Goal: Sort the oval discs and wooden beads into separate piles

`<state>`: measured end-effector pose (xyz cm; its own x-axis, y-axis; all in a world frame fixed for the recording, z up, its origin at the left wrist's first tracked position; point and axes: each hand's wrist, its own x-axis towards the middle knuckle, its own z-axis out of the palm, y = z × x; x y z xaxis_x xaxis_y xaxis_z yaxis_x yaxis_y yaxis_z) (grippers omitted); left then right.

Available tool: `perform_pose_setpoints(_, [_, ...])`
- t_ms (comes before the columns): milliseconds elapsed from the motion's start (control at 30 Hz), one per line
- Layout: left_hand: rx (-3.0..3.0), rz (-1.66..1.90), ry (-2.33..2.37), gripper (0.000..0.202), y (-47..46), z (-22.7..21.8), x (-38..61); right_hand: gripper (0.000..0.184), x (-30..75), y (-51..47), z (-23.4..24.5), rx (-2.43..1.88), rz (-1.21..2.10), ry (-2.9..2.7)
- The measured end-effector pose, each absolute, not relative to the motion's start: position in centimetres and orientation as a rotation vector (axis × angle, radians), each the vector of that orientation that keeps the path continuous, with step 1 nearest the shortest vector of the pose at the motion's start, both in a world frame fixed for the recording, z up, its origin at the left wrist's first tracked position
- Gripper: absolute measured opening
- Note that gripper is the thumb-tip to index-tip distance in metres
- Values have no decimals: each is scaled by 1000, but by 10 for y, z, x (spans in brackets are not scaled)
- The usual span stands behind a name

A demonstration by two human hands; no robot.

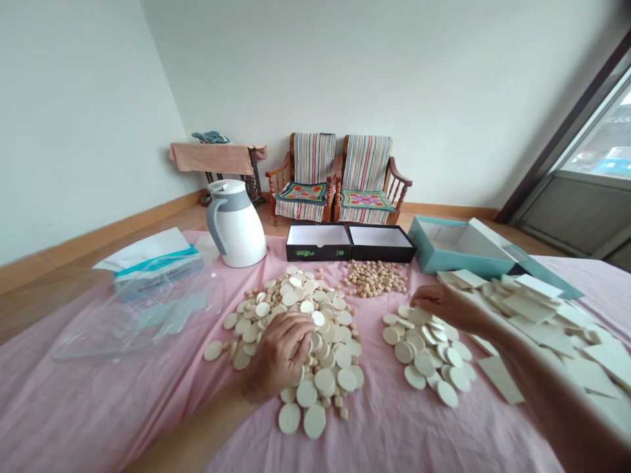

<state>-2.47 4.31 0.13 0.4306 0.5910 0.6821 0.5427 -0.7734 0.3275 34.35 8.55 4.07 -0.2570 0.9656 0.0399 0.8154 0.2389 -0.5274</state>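
My left hand point(280, 351) rests over a large heap of round wooden discs point(306, 393), its fingers curled down among them. Small wooden cubes point(344, 413) are mixed in under and around this heap. What lies inside the curled fingers is hidden. To the right, a smaller pile of the same pale discs point(424, 362) lies on the cloth. My right hand point(446, 303) is at the far side of that pile, with its fingers drawn together and pointing down to the left. Whether a disc sits in those fingers cannot be made out.
A pink cloth point(389, 433) covers the table. Small wooden pieces point(375, 278) lie before two black boxes point(319, 252). Square wooden tiles point(532, 306) lie near a teal box point(444, 255). A white jug point(241, 230) stands by a clear plastic lid point(98, 338) on the left.
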Motion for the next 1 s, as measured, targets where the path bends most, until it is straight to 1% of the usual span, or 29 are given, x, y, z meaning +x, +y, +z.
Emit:
perform_pose_setpoints(100, [2608,1210,1045,21,39,4,-23,24,339,83,39,-1647,541,-2149])
perform_pose_setpoints(267, [2650,1057,1074,17,33,10,-31,22,268,103,35,-1433,467,-2273])
perform_pose_setpoints(367, [2694,1035,1137,18,32,9,-41,34,228,123,21,-1373,321,-2342])
perform_pose_setpoints(433, [2703,1089,1198,19,33,6,-48,38,211,135,10,-1403,272,-2393])
perform_pose_setpoints(567, [2716,1223,1234,21,35,0,-57,27,198,148,0,-1463,271,-2416])
perform_pose_setpoints(700, [2723,1242,1208,22,37,-4,-60,20,215,137,15,-1520,225,-2305])
perform_pose_setpoints(800, [2692,1223,1204,21,38,-7,-60,14,250,116,36,-1638,201,-2219])
perform_pose_setpoints(900, [2667,1226,1197,20,40,-11,-61,11,296,92,51,-1759,257,-2358])
perform_pose_setpoints(1000, [2653,1257,1182,20,40,-10,-62,10,334,77,57,-1860,387,-2419])
